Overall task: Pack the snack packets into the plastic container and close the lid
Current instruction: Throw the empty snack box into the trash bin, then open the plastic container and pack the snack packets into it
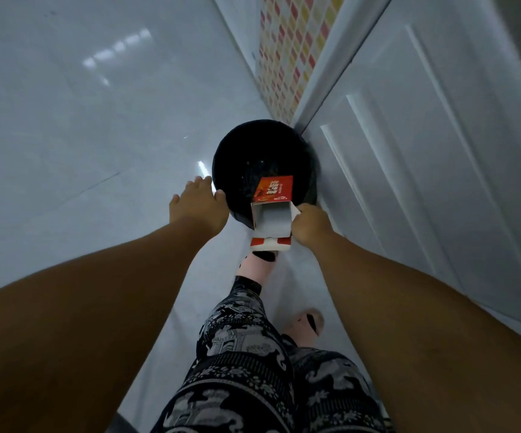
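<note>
My right hand (pixel 310 225) grips an empty red and white snack carton (pixel 272 210) by its right side. The carton's open end faces me and its far end dips over the near rim of a round black bin (pixel 246 157) on the floor. My left hand (pixel 198 203) rests on the bin's left rim, fingers curled over the edge. No snack packets and no plastic container are in view.
The bin stands against a white panelled door (pixel 424 157) on the right. Beyond it is a wall with a red and yellow pattern (pixel 290 48). Glossy pale floor tiles (pixel 81 120) spread to the left. My legs in patterned trousers and slippers (pixel 306 323) are below.
</note>
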